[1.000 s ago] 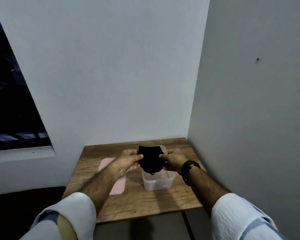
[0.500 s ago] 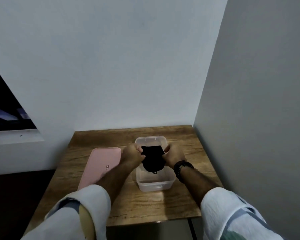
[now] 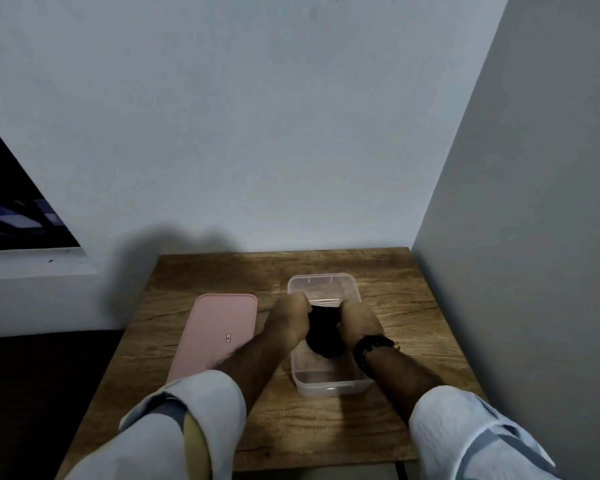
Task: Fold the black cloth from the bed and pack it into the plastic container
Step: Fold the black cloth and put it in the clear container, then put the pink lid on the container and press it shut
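A brown wooden table (image 3: 326, 427) fills a grey-walled corner. At centre frame, my left hand (image 3: 290, 320) and right hand (image 3: 359, 322) clench the folded black cloth (image 3: 324, 336) inside the clear rectangular plastic container (image 3: 329, 386).

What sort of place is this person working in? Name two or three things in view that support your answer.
Probably a plain room in a home, at a corner. A small wooden table sits between two bare pale walls, and a dark window opens on the left. Household items, a plastic container and pink lid, lie on the table.
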